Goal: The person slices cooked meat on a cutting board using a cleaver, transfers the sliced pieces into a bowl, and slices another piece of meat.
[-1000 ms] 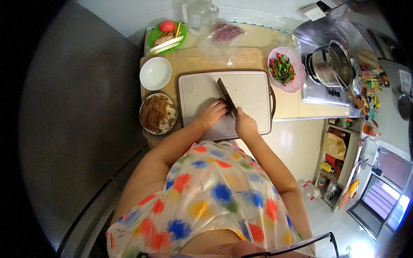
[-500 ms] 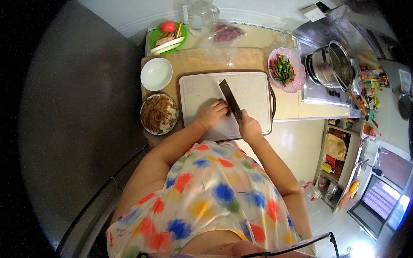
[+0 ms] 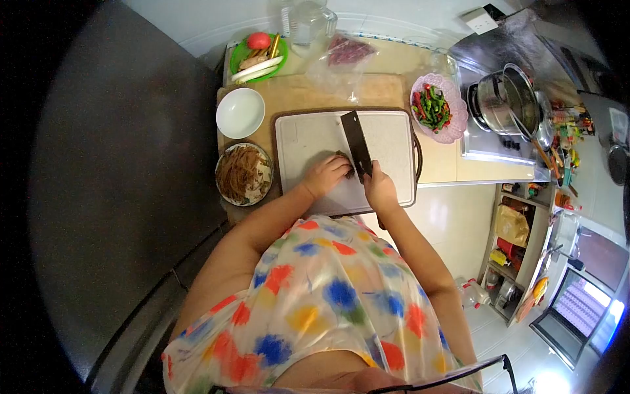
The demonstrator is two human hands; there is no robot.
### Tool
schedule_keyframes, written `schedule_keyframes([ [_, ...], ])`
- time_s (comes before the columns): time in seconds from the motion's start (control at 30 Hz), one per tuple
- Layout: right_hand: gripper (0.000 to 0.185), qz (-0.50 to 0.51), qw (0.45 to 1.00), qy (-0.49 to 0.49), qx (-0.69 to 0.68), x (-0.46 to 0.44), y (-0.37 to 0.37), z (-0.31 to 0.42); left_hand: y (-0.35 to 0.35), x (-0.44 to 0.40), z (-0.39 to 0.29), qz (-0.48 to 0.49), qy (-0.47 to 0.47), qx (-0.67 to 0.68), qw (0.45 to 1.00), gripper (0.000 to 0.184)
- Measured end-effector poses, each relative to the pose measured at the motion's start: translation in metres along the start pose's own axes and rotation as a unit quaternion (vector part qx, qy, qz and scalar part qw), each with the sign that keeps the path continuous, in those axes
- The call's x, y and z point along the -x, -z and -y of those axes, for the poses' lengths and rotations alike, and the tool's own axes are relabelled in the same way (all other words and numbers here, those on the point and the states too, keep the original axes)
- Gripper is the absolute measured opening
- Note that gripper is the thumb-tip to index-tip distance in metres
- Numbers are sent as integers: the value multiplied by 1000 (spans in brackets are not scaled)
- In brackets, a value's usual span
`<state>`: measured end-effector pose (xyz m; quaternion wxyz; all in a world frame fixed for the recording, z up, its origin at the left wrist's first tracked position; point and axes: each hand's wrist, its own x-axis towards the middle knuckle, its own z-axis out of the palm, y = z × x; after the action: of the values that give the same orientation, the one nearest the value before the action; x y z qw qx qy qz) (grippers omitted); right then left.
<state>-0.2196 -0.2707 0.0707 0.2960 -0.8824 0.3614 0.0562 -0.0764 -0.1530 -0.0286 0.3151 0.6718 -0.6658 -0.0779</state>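
Observation:
My right hand [image 3: 380, 188] is wrapped round the handle of a broad cleaver [image 3: 357, 146], its blade pointing away from me over the cutting board [image 3: 305, 141]. Just left of the blade, my left hand [image 3: 327, 176] presses a small dark brown piece of food [image 3: 344, 156] onto the board. My fingers cover most of that piece. Left of the board a plate [image 3: 243, 174] holds brown shreds and paler pieces. A white bowl [image 3: 240, 113] sits behind that plate.
A green basket [image 3: 283, 47] with vegetables stands at the back left, near a glass jug [image 3: 308, 25] and bagged meat [image 3: 348, 51]. On the right are a pink bowl [image 3: 458, 108] of cut peppers and a steel pot [image 3: 492, 102] on the stove [image 3: 489, 146].
The cleaver has tilted, showing more of its broad side, and its far end has swung to the right. My right hand has shifted slightly right. My left hand stays nearly in place.

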Motion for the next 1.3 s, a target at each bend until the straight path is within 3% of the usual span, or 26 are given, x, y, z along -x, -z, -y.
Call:
schedule_keyframes([
  [0.33,26,74,996,13,46,5,14,14,1,0,0,-3,8,11,1000,23],
  [0.5,26,33,998,31,40,-2,-3,17,-6,4,5,28,12,4,1000,22],
  [0.63,27,-13,1000,24,11,-1,-9,9,-5,4,1,-7,11,24,1000,22],
  [0.73,27,-2,1000,-6,-11,0,-3,4,-4,0,1,-13,13,41,999,22],
  [0.93,31,35,998,28,34,8,6,2,-2,0,3,-8,8,47,999,20],
  [1.3,31,20,999,38,23,-7,-8,15,3,0,2,11,-5,8,1000,20],
])
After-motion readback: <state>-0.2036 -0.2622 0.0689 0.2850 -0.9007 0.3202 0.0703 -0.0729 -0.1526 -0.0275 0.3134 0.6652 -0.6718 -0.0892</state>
